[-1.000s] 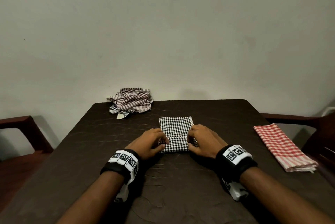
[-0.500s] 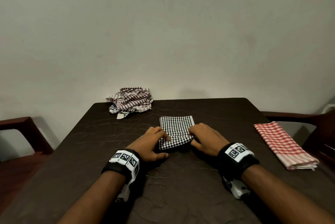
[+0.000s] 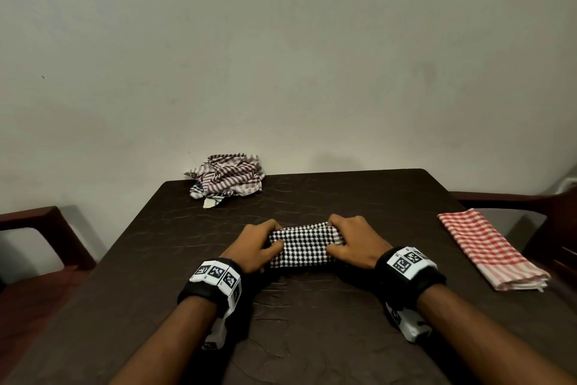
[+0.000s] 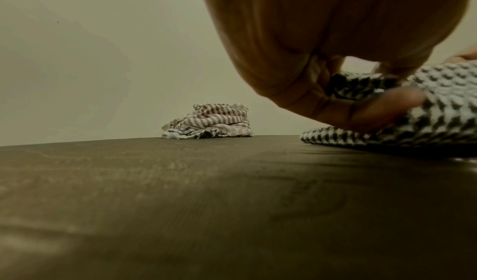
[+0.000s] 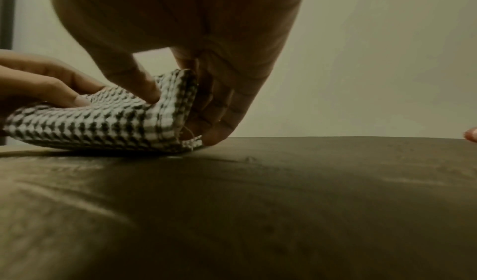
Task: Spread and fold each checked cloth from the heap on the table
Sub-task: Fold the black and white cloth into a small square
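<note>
Folding the black cloth [image 3: 302, 247] mid-surface [image 3: 312, 322], we pinch both ends, left hand [image 3: 254, 245] and right hand [image 3: 354, 242]; let's match the edges, then press flat, with the heap [image 3: 228, 178] waiting behind.

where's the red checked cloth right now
In the head view the red checked cloth lies folded near the table's right edge, beyond the right hand.

The cloth [image 3: 302, 246] I hold is black-and-white houndstooth check. The table [image 3: 312, 322] is dark brown. At its far left corner the heap [image 3: 227, 179] shows brown-and-white stripes with a bit of blue check. By the right edge lies a red-and-white checked cloth [image 3: 490, 249]. My wristbands [image 3: 215, 278] are black with black-and-white square markers.
</note>
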